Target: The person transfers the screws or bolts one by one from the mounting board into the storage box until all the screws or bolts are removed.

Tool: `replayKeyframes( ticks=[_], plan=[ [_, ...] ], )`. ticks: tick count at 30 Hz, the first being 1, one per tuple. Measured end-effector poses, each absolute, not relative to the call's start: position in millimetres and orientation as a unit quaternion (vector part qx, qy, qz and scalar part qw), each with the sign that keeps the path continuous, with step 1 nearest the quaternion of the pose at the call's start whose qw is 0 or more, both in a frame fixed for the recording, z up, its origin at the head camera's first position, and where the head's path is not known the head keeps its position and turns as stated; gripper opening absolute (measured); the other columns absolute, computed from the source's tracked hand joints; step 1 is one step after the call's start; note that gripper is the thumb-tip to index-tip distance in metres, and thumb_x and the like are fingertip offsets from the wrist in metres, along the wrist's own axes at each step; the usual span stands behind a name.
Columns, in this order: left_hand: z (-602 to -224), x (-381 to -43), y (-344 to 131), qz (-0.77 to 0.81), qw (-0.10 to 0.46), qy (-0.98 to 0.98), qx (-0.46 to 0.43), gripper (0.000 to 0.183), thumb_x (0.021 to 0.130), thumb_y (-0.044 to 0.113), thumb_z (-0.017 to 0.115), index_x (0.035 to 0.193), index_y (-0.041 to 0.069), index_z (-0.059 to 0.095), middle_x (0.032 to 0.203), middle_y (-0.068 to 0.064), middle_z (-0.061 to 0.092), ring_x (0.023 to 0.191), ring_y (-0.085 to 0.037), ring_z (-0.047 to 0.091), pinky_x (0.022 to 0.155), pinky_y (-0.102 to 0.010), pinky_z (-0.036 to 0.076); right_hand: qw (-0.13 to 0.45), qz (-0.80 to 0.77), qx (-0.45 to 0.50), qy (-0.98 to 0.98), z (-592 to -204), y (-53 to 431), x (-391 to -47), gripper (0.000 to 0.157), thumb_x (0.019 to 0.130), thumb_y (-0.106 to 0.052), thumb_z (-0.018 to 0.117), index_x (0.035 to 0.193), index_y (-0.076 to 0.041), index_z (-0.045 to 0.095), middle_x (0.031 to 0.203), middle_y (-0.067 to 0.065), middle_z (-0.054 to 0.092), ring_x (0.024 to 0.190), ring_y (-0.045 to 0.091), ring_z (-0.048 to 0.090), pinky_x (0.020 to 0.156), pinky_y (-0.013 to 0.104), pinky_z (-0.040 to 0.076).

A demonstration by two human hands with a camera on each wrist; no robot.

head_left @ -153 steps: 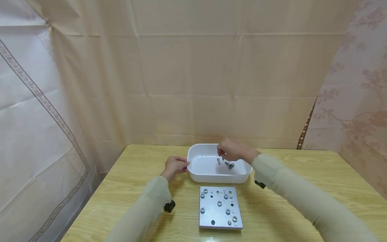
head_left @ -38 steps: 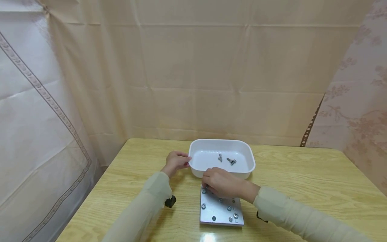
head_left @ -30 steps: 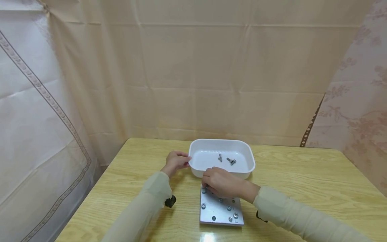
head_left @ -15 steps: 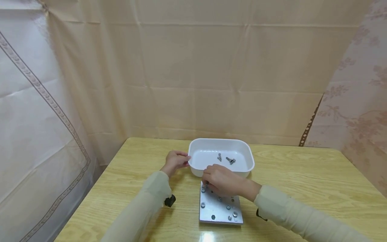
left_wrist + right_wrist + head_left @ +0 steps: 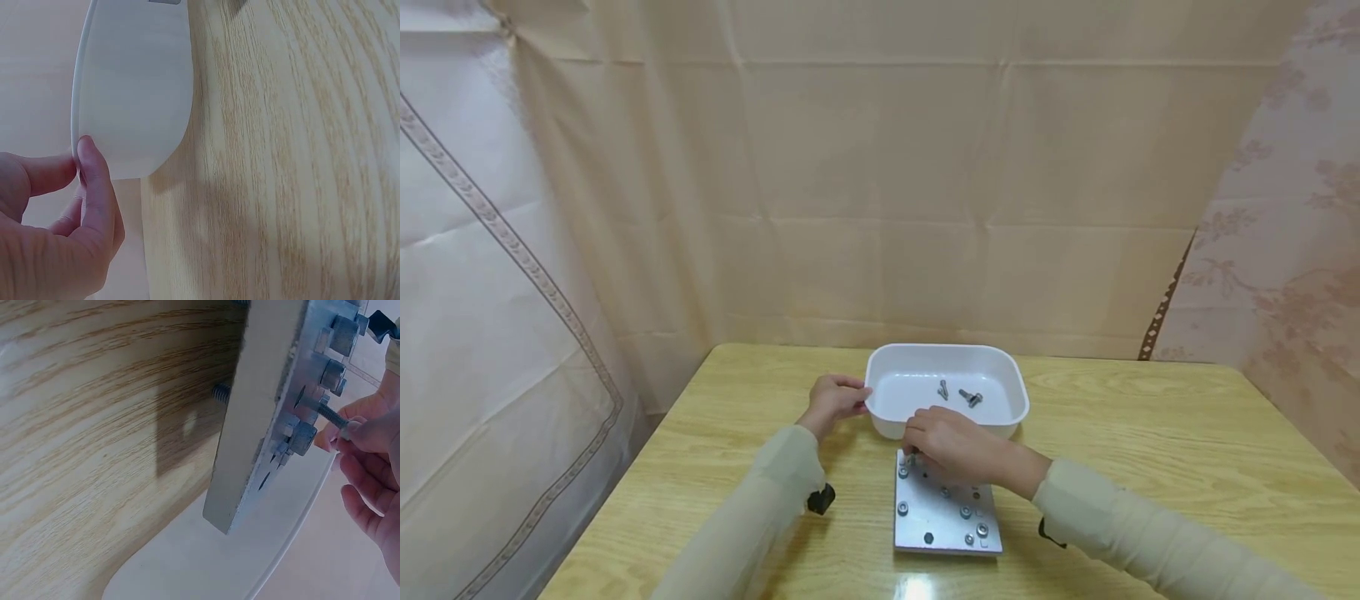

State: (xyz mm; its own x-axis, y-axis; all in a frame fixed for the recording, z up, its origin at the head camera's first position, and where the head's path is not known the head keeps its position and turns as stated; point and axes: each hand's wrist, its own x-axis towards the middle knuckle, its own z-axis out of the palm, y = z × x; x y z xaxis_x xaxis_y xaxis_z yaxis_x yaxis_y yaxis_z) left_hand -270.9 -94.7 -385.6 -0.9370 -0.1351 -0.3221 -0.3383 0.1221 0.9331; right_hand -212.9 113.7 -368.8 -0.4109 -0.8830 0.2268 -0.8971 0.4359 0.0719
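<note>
Over the far left part of the metal plate [image 5: 919, 527], your right hand [image 5: 951, 442] pinches the head of 1 bolt [image 5: 333, 417] in a narrow grip, the threaded shaft pointing at the plate's face. From the head view your fingers cover most of that bolt and the plate's far right part; the right wrist view shows the shaft near a dark hole [image 5: 300, 397], though whether its tip touches the metal cannot be told. Your left hand [image 5: 835, 400] pinches the rim of the white tray [image 5: 895, 402] at its left end; in the left wrist view both the hand and the tray are cut off by the frame. Inside the tray, just beyond your right hand, lie 2 loose screws [image 5: 943, 390] close together and, to their right, a small pile [image 5: 972, 398] whose pieces overlap too much to count. Fitted bolts [image 5: 903, 507] sit heads up in the plate, and 1 threaded end [image 5: 220, 394] shows below it, over the table [image 5: 1112, 417]. Your right sleeve [image 5: 1120, 525] mostly hides a black device [image 5: 1051, 535] beneath.
</note>
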Motion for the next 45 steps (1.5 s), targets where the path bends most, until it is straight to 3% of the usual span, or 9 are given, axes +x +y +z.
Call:
replayKeyframes(
  ticks=[11,18,27,34,45],
  plan=[
    [-385,-270,-95,0.65,0.079,0.739,-0.154,0.027,0.085,0.002,0.07,0.108,-0.01,0.063,0.091,-0.016,0.064,0.06,-0.012,0.061,0.072,-0.029,0.063,0.131,0.035,0.53,-0.837,-368,121,-213,0.016,0.083,-0.01,0.072,0.097,-0.015,0.068,0.091,-0.006,0.067,0.088,0.008,0.06,0.084,0.023,0.055],
    [-386,-271,-95,0.642,0.085,0.745,-0.159,0.028,0.086,0.005,0.07,0.109,-0.008,0.064,0.098,-0.018,0.065,0.063,-0.013,0.062,0.074,-0.03,0.063,0.105,0.032,0.511,-0.853,-365,128,-212,0.014,0.086,-0.011,0.069,0.099,-0.016,0.069,0.092,-0.007,0.067,0.09,0.008,0.061,0.088,0.025,0.055],
    [-387,-270,-94,0.64,0.083,0.747,-0.155,0.028,0.087,0.005,0.069,0.11,-0.008,0.063,0.099,-0.019,0.065,0.063,-0.012,0.062,0.076,-0.031,0.063,0.131,0.041,0.518,-0.844,-365,136,-212,0.012,0.083,-0.008,0.071,0.093,-0.014,0.069,0.088,-0.005,0.066,0.086,0.009,0.059,0.083,0.026,0.055],
    [-388,-269,-94,0.647,0.08,0.742,-0.155,0.028,0.086,0.002,0.069,0.11,-0.01,0.063,0.096,-0.019,0.064,0.063,-0.013,0.062,0.073,-0.03,0.063,0.113,0.038,0.497,-0.859,-363,142,-213,0.013,0.083,-0.01,0.071,0.095,-0.015,0.069,0.089,-0.006,0.066,0.087,0.008,0.059,0.082,0.025,0.055],
    [-387,-270,-95,0.631,0.086,0.753,-0.162,0.03,0.086,0.008,0.071,0.112,-0.006,0.064,0.108,-0.022,0.065,0.07,-0.015,0.066,0.078,-0.031,0.062,0.142,0.038,0.499,-0.854,-361,149,-217,0.016,0.079,-0.01,0.073,0.093,-0.015,0.069,0.088,-0.007,0.066,0.087,0.009,0.058,0.081,0.027,0.053]
  ],
)
